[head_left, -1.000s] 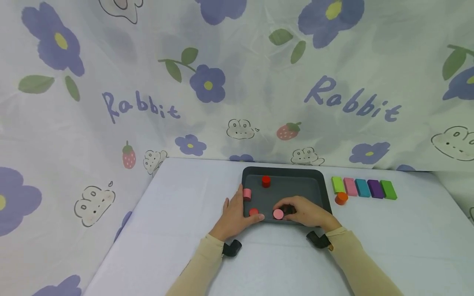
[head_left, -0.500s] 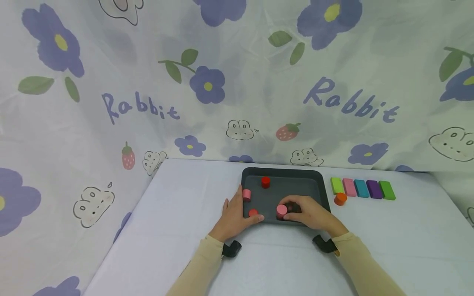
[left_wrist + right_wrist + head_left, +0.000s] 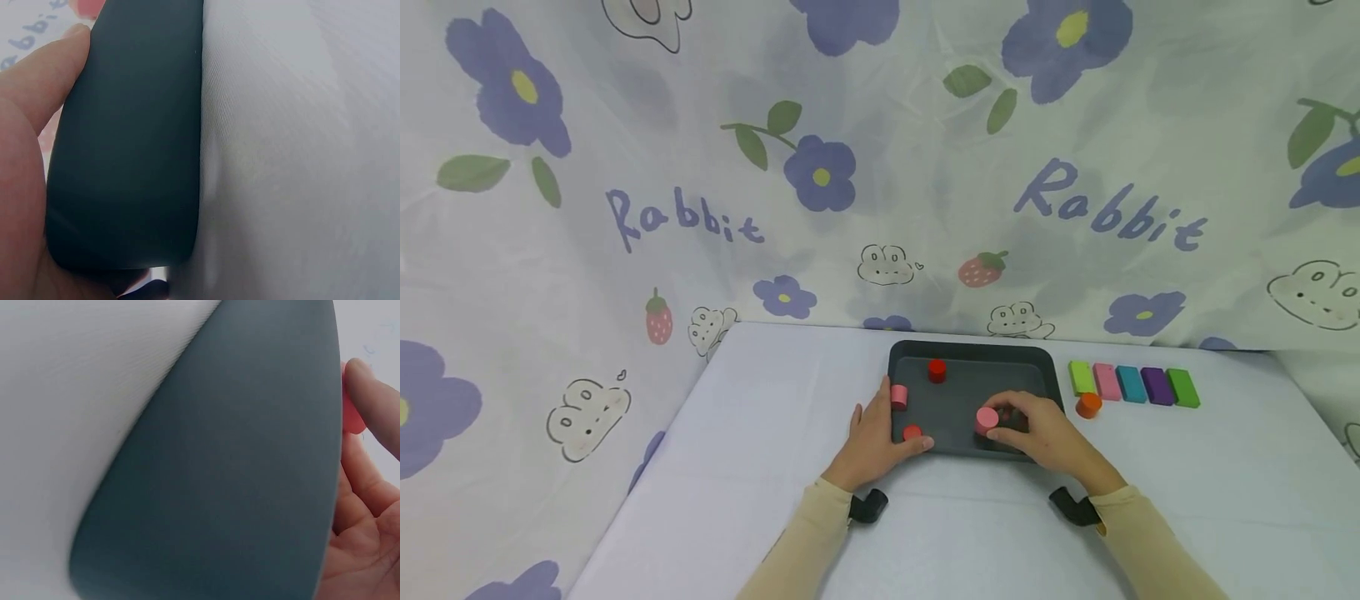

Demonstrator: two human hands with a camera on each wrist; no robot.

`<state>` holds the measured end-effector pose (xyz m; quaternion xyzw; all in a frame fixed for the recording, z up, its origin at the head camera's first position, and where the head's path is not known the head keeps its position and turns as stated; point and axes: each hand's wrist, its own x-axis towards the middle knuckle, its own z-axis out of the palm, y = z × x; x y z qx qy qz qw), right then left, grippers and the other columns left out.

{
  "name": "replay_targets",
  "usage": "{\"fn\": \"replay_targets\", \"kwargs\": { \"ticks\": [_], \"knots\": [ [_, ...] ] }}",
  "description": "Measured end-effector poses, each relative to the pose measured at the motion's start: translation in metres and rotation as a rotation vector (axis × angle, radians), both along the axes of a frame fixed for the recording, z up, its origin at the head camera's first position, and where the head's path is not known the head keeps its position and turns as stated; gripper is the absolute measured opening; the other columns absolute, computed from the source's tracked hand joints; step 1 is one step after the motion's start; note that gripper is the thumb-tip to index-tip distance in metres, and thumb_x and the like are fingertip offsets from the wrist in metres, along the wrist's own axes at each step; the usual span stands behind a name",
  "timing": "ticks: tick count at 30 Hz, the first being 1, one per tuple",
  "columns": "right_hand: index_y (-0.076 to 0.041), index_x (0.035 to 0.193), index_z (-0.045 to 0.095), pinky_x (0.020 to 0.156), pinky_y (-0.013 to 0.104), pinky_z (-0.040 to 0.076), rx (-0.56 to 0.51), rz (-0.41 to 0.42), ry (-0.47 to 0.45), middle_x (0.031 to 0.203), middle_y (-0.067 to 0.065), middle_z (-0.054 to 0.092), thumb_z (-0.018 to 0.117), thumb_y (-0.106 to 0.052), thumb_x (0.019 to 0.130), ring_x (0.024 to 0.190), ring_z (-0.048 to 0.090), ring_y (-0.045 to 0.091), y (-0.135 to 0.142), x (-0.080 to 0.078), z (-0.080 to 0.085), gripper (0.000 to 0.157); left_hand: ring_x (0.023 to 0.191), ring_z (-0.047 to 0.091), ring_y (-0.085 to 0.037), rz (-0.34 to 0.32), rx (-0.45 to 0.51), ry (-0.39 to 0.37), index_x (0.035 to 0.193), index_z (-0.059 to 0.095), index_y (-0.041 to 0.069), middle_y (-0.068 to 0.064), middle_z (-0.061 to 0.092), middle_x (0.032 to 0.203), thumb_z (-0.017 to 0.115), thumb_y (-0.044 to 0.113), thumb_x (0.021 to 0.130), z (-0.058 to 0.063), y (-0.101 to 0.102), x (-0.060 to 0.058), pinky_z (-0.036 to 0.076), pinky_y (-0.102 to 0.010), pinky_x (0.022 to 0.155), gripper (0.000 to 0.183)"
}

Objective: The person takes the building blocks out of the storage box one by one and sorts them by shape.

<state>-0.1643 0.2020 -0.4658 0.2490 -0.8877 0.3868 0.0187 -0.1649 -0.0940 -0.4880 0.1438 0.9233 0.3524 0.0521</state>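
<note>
A dark grey tray (image 3: 966, 347) lies on the white-covered table. My left hand (image 3: 872, 442) rests at its front left corner, fingers straight along the left side, thumb across the front rim. In the left wrist view the thumb (image 3: 53, 72) touches the tray's wall (image 3: 131, 144). My right hand (image 3: 1037, 429) pinches a pink cylinder block (image 3: 987, 421) between thumb and fingers, over the front right part of the tray. Inside the tray, one red cylinder block (image 3: 937, 371) stands near the back, another pink one (image 3: 898, 397) is at the left wall, and a red one (image 3: 912, 432) is by my left thumb.
Right of the tray, several flat blocks stand in a row: lime (image 3: 1082, 377), pink (image 3: 1107, 382), blue (image 3: 1131, 384), purple (image 3: 1157, 387) and green (image 3: 1183, 388). An orange cylinder block (image 3: 1088, 406) sits just in front of them. A patterned cloth (image 3: 820, 250) hangs behind the table.
My right hand has shifted rightward and slightly away from me over the tray with the pink cylinder block, whose side now shows more. My left hand stays in place.
</note>
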Motion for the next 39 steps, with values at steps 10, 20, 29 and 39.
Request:
{"fn": "replay_targets", "kwargs": {
  "ticks": [10, 20, 29, 39],
  "knots": [
    [-0.021, 0.115, 0.068, 0.064, 0.023, 0.047, -0.022, -0.061, 0.017, 0.096, -0.010, 0.064, 0.081, -0.028, 0.087, 0.079, 0.054, 0.013, 0.015, 0.008, 0.004, 0.032, 0.152, 0.021, -0.030, 0.004, 0.000, 0.004, 0.161, 0.003, 0.003, -0.014, 0.017, 0.167, 0.071, 0.063, 0.084, 0.000, -0.001, 0.000, 0.000, -0.060, 0.120, 0.119],
    [-0.019, 0.116, 0.068, 0.058, 0.023, 0.045, -0.020, -0.143, 0.064, 0.091, -0.008, 0.062, 0.082, -0.025, 0.086, 0.074, 0.052, 0.011, 0.035, 0.018, 0.002, 0.034, 0.152, 0.021, -0.030, -0.002, -0.004, -0.001, 0.161, 0.003, 0.003, -0.013, 0.017, 0.167, 0.071, 0.064, 0.084, 0.000, 0.000, 0.001, 0.000, -0.059, 0.121, 0.119],
    [-0.016, 0.115, 0.069, 0.059, 0.023, 0.044, 0.005, -0.212, 0.136, 0.091, -0.009, 0.063, 0.083, -0.019, 0.084, 0.078, 0.052, 0.014, 0.050, 0.026, -0.001, 0.035, 0.152, 0.021, -0.029, -0.003, -0.006, -0.002, 0.161, 0.003, 0.003, -0.013, 0.017, 0.167, 0.070, 0.064, 0.084, -0.001, 0.000, 0.003, 0.000, -0.059, 0.121, 0.120],
    [-0.011, 0.116, 0.070, 0.061, 0.022, 0.044, 0.017, -0.306, 0.167, 0.090, -0.003, 0.063, 0.083, -0.018, 0.084, 0.078, 0.052, 0.012, 0.067, 0.032, 0.005, 0.035, 0.152, 0.020, -0.029, 0.001, -0.002, 0.003, 0.161, 0.002, 0.004, -0.013, 0.016, 0.167, 0.070, 0.066, 0.084, -0.001, 0.000, 0.001, 0.000, -0.059, 0.121, 0.120]
  ]
}}
